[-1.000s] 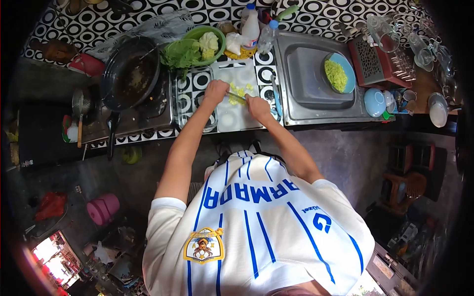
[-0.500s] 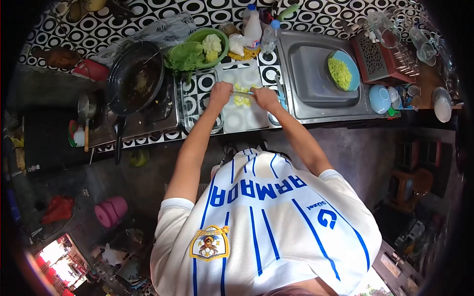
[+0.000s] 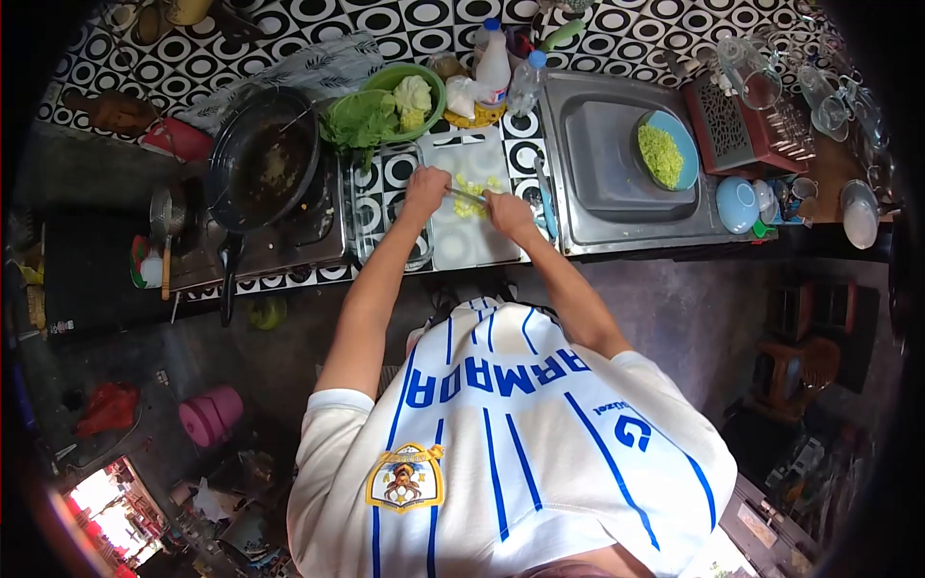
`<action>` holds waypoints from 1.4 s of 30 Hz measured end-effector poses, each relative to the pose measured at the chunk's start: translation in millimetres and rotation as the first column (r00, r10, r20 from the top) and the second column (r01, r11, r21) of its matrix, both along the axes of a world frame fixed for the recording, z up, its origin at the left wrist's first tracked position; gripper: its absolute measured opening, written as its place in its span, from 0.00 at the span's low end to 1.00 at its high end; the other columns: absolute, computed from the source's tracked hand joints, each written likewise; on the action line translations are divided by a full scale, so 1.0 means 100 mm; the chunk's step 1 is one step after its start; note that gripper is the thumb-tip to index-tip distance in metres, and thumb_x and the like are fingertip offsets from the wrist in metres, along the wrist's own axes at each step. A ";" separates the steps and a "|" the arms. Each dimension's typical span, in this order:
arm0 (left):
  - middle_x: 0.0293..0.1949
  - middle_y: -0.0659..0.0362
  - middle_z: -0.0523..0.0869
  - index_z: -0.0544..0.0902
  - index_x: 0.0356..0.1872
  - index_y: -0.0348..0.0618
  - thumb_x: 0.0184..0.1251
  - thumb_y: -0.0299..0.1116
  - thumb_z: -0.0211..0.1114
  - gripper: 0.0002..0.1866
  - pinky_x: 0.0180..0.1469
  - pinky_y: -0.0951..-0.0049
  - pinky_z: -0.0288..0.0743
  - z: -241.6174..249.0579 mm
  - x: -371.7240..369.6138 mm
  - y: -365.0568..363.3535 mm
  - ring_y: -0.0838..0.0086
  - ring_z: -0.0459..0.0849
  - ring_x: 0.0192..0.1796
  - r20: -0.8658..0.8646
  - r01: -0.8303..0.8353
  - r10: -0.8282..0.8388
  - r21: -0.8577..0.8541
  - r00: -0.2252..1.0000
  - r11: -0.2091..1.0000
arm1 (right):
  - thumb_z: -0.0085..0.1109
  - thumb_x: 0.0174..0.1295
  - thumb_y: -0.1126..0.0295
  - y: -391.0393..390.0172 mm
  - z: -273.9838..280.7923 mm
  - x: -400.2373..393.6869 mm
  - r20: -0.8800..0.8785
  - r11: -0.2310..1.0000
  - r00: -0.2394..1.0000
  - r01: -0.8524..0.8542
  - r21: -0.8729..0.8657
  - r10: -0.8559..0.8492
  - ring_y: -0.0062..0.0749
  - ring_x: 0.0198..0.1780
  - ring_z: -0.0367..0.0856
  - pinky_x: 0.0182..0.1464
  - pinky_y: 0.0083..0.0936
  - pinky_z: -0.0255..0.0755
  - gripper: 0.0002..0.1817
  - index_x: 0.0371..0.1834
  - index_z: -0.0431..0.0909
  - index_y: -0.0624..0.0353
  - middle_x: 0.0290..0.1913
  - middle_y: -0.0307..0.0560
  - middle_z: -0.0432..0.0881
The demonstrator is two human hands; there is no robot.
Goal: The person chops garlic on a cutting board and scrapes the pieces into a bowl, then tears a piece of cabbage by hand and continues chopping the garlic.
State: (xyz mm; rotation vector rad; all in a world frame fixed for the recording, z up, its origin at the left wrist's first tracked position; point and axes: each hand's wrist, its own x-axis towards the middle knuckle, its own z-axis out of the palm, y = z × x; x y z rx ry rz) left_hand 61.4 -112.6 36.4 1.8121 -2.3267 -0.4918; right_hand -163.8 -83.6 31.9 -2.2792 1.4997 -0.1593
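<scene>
A knife (image 3: 464, 196) spans between my two hands over a pale cutting board (image 3: 474, 246). My right hand (image 3: 511, 213) is closed round its handle end. My left hand (image 3: 429, 187) is closed at the other end of the blade, near the board's left side. Small yellow-green chopped vegetable pieces (image 3: 469, 207) lie under and around the blade. The blade slopes toward me on the right. My fingers hide both ends of the knife.
A green bowl (image 3: 438, 82) of leafy vegetables stands behind the board. Left is a black wok (image 3: 222, 173) on the stove. The sink (image 3: 626, 217) at right holds a blue bowl (image 3: 691, 159) of shredded vegetable. Bottles (image 3: 494, 67) stand at the back; a blue-handled tool (image 3: 549, 212) lies beside the sink.
My right hand has come slightly toward me and lower, so the knife now slants more. More chopped pieces show behind the blade. My left hand stays nearly in place.
</scene>
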 end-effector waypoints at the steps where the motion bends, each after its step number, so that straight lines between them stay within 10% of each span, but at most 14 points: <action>1: 0.33 0.53 0.89 0.89 0.28 0.51 0.56 0.29 0.72 0.02 0.54 0.59 0.75 -0.01 0.01 0.05 0.57 0.86 0.44 0.008 0.012 -0.012 0.016 1.000 1.000 | 0.54 0.70 0.56 -0.04 0.02 0.01 -0.041 1.000 0.999 -0.027 -0.002 0.027 0.56 0.33 0.86 0.33 0.53 0.78 0.13 0.50 0.78 0.50 0.30 0.55 0.86; 19: 0.29 0.53 0.88 0.87 0.31 0.47 0.60 0.35 0.71 0.05 0.53 0.60 0.70 -0.07 -0.11 -0.04 0.60 0.87 0.38 0.006 -0.157 0.159 -0.099 0.987 0.983 | 0.58 0.68 0.59 -0.87 0.38 0.00 -0.283 0.910 0.931 -0.311 -0.274 0.233 0.38 0.53 0.79 0.58 0.44 0.62 0.09 0.43 0.86 0.45 0.38 0.43 0.85; 42: 0.30 0.51 0.88 0.88 0.28 0.47 0.55 0.31 0.72 0.02 0.56 0.60 0.71 -0.07 -0.11 -0.14 0.58 0.88 0.40 0.199 -0.020 0.042 -0.112 0.979 0.994 | 0.51 0.72 0.58 -0.56 0.15 0.06 -0.264 0.969 0.960 -0.152 -0.194 0.098 0.48 0.45 0.82 0.51 0.49 0.65 0.11 0.50 0.80 0.43 0.35 0.48 0.86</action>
